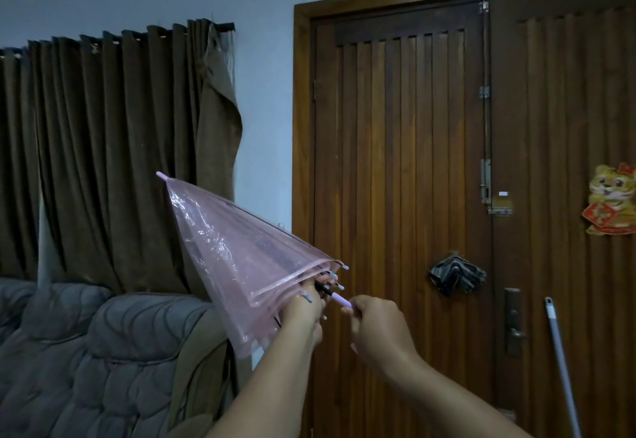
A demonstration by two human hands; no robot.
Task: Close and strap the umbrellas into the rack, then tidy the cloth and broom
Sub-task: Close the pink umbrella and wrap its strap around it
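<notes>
Holding: I have a pink see-through umbrella (237, 258) between both hands at the lower middle of the frame.
Right hand: my right hand (377, 325) is curled round the pale pink handle (341, 300), whose end sticks out of my fist toward the canopy.
Left hand: my left hand (304, 306) reaches in under the canopy rim; its fingers are up among the rib tips (339, 287) by the shaft, but the plastic hides whether they grip anything, so I cannot tell.
Umbrella: it is partly folded, a cone with its tip pointing to the upper left, the loose skirt of plastic hanging down past my left wrist.
Sofa: a grey quilted sofa (113, 351) fills the lower left, just behind the umbrella.
Broom: a pale stick (559, 358), probably the broom, leans at the lower right against the door.
Cloth: a dark striped cloth (456, 274) hangs on the wooden door (413, 179), right of my hands.
Curtain: brown curtains (103, 145) cover the left wall.
Sticker: a tiger decoration (611, 203) sits on the door at the right edge.
</notes>
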